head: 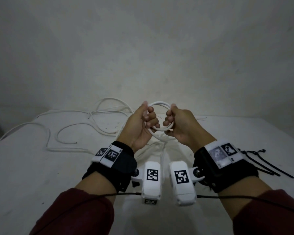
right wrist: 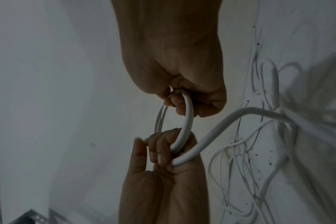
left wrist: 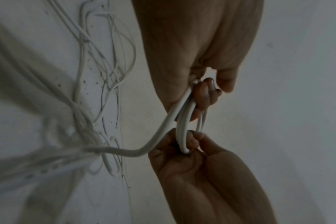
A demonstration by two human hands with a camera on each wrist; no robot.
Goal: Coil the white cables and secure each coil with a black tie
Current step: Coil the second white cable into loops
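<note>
A small white cable coil (head: pixel 159 103) of a few loops is held upright above the table, between both hands. My left hand (head: pixel 149 118) grips its left side with curled fingers. My right hand (head: pixel 169 119) grips its right side the same way. In the left wrist view the coil (left wrist: pixel 182 125) runs from my left hand (left wrist: pixel 203 92) down to my right hand (left wrist: pixel 192 142), and the cable's tail (left wrist: pixel 128 152) trails off to the table. The right wrist view shows the coil (right wrist: pixel 188 118) the same way. Several black ties (head: pixel 263 164) lie on the table at the right.
More loose white cables (head: pixel 66 128) sprawl in curves over the left and middle of the white table (head: pixel 32 175), some thick, some thin. A bare pale wall stands right behind the table. A dark cord runs from each wrist camera.
</note>
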